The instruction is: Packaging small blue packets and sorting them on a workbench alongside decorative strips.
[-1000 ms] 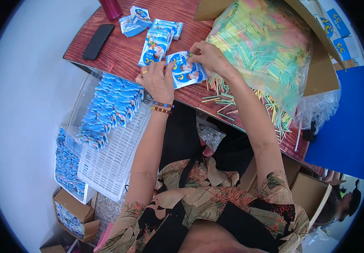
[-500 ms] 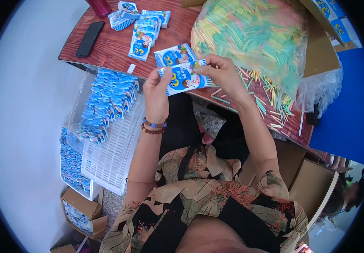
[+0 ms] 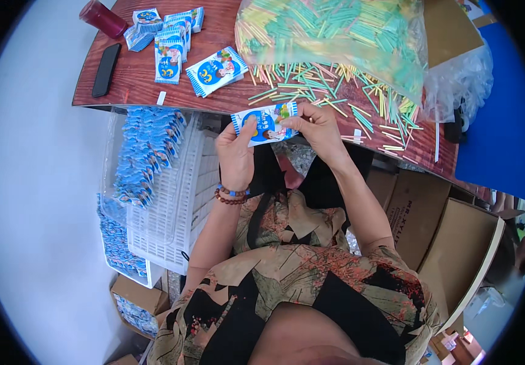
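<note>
Both my hands hold one blue-and-white packet (image 3: 268,126) by its two ends, just off the near edge of the table. My left hand (image 3: 237,152) pinches its left end, thumb on top. At the right end my right hand (image 3: 316,129) grips it, the thumb lying across its face. Beyond it on the table rests a small stack of like packets (image 3: 217,71). Farther left lies a pile of more packets (image 3: 174,42). Thin pastel sticks (image 3: 329,85) are scattered on the wood to the right.
A large clear bag of coloured sticks (image 3: 335,36) covers the far right of the table (image 3: 213,18). A black phone (image 3: 106,70) and a dark red cup (image 3: 103,18) are at left. Beside my left arm stand white baskets (image 3: 162,225) with rows of packets. Cardboard boxes (image 3: 463,249) are at lower right.
The view has shifted, so the table sits higher and farther left. The packet, still in both hands, is now nearer to me, apart from the stack it overlapped in view before.
</note>
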`<state>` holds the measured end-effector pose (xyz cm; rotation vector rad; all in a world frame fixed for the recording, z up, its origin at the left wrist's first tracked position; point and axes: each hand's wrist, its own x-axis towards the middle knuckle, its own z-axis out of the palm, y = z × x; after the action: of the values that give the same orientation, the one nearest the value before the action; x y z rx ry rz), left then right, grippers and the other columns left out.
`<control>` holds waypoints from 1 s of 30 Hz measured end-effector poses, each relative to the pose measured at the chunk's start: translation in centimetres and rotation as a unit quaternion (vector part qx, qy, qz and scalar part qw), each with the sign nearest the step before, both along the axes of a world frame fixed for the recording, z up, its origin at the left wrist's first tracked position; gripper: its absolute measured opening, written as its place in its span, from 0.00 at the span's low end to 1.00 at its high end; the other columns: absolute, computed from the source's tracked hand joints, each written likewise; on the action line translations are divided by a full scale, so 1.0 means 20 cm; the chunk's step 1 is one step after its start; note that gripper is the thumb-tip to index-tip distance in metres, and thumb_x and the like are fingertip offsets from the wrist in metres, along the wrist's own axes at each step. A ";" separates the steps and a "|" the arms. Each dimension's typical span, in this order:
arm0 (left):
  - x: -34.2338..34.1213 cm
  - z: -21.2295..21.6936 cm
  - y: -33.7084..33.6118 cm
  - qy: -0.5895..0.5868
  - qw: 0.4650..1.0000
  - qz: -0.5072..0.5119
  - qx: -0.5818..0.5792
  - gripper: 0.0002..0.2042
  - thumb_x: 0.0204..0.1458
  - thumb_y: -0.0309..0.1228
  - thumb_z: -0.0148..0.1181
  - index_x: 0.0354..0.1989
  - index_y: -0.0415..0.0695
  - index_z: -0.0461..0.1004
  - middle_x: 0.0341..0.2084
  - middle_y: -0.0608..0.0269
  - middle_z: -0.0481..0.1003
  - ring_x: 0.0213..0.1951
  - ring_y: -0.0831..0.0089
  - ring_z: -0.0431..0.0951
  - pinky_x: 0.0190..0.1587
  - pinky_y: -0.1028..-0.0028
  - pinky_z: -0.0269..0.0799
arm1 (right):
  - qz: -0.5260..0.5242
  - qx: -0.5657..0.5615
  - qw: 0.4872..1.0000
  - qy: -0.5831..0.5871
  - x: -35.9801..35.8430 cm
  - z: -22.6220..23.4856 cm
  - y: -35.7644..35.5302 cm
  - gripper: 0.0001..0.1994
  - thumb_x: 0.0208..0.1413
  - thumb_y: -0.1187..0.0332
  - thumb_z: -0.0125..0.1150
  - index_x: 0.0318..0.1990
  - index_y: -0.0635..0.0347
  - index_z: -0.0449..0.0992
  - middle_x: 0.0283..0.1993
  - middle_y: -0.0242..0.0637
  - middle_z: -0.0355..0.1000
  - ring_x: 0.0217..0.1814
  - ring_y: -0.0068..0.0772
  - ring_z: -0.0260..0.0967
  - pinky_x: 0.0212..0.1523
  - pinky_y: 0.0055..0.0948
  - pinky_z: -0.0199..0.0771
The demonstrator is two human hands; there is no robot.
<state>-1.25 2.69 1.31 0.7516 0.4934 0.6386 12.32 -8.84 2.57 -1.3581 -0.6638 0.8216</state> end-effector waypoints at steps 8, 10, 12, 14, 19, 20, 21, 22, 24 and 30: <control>0.02 0.01 -0.03 -0.027 0.996 0.004 -0.080 0.10 0.61 0.32 0.51 0.40 0.37 0.74 0.38 0.59 0.77 0.39 0.73 0.78 0.43 0.72 0.74 | -0.037 0.042 0.998 0.028 0.01 0.07 -0.02 0.02 0.53 0.74 0.62 0.31 0.62 0.76 0.24 0.21 0.67 0.28 0.09 0.61 0.30 0.14 0.61; 0.01 -0.02 0.00 -0.018 0.991 0.002 -0.132 0.13 0.62 0.35 0.50 0.41 0.38 0.74 0.36 0.60 0.78 0.35 0.73 0.77 0.40 0.71 0.73 | -0.050 0.079 0.993 0.068 0.01 0.12 -0.03 0.02 0.53 0.74 0.62 0.31 0.61 0.76 0.23 0.21 0.65 0.28 0.09 0.60 0.30 0.14 0.59; 0.00 -0.04 0.01 -0.024 0.990 -0.009 -0.140 0.12 0.61 0.35 0.51 0.39 0.38 0.75 0.36 0.61 0.78 0.36 0.73 0.78 0.41 0.71 0.74 | -0.041 0.095 0.994 0.028 0.00 0.14 -0.03 0.02 0.53 0.74 0.62 0.33 0.60 0.76 0.25 0.22 0.66 0.29 0.10 0.60 0.30 0.15 0.59; 0.01 -0.05 0.00 -0.031 0.988 -0.025 -0.151 0.11 0.60 0.34 0.53 0.37 0.39 0.76 0.36 0.61 0.78 0.38 0.73 0.78 0.42 0.71 0.75 | 0.022 0.036 0.999 -0.026 0.03 0.14 -0.06 0.03 0.52 0.73 0.62 0.33 0.61 0.76 0.27 0.27 0.67 0.30 0.14 0.62 0.29 0.19 0.61; -0.02 -0.08 -0.01 -0.022 0.989 -0.028 -0.141 0.10 0.60 0.35 0.54 0.35 0.40 0.76 0.34 0.61 0.78 0.36 0.74 0.78 0.40 0.72 0.73 | 0.111 -0.006 0.958 -0.266 0.03 0.10 -0.04 0.06 0.51 0.71 0.63 0.35 0.63 0.77 0.25 0.31 0.67 0.28 0.23 0.64 0.29 0.26 0.62; -0.03 -0.10 0.01 -0.025 0.989 -0.028 -0.144 0.10 0.60 0.35 0.54 0.35 0.40 0.76 0.34 0.61 0.78 0.36 0.74 0.78 0.40 0.72 0.73 | 0.130 -0.004 0.966 -0.224 0.04 0.10 -0.04 0.07 0.51 0.70 0.64 0.36 0.63 0.78 0.25 0.31 0.68 0.28 0.23 0.64 0.28 0.26 0.62; -0.04 -0.13 0.03 -0.008 0.989 -0.016 -0.145 0.10 0.60 0.35 0.54 0.34 0.41 0.76 0.34 0.62 0.78 0.36 0.75 0.78 0.39 0.73 0.73 | 0.051 -0.013 0.965 -0.256 0.06 0.11 -0.04 0.08 0.50 0.69 0.65 0.35 0.62 0.78 0.25 0.31 0.68 0.29 0.22 0.65 0.29 0.24 0.63; -0.08 -0.14 0.04 0.013 0.989 0.003 -0.145 0.10 0.60 0.35 0.54 0.34 0.41 0.76 0.33 0.62 0.78 0.35 0.76 0.78 0.38 0.73 0.72 | 0.028 -0.119 0.936 -0.330 0.09 0.19 -0.02 0.12 0.49 0.67 0.66 0.40 0.60 0.77 0.31 0.34 0.70 0.28 0.25 0.67 0.30 0.23 0.66; -0.09 -0.13 0.04 0.015 0.988 0.011 -0.154 0.10 0.60 0.34 0.54 0.33 0.41 0.76 0.33 0.62 0.78 0.34 0.76 0.78 0.38 0.74 0.72 | -0.016 -0.147 0.874 -0.462 0.17 0.16 0.00 0.19 0.48 0.66 0.67 0.49 0.58 0.73 0.41 0.38 0.68 0.38 0.32 0.70 0.38 0.25 0.67; -0.03 -0.09 0.00 0.000 0.985 0.001 -0.170 0.10 0.59 0.34 0.54 0.32 0.42 0.76 0.33 0.62 0.78 0.36 0.75 0.78 0.41 0.73 0.72 | 0.006 -0.142 0.776 -0.614 0.29 0.05 -0.02 0.33 0.45 0.61 0.68 0.60 0.56 0.63 0.57 0.43 0.61 0.61 0.47 0.55 0.58 0.41 0.56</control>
<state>-1.81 2.74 -0.54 0.4283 0.5850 0.5374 18.21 -9.15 3.57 -2.1298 -1.5870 -0.1120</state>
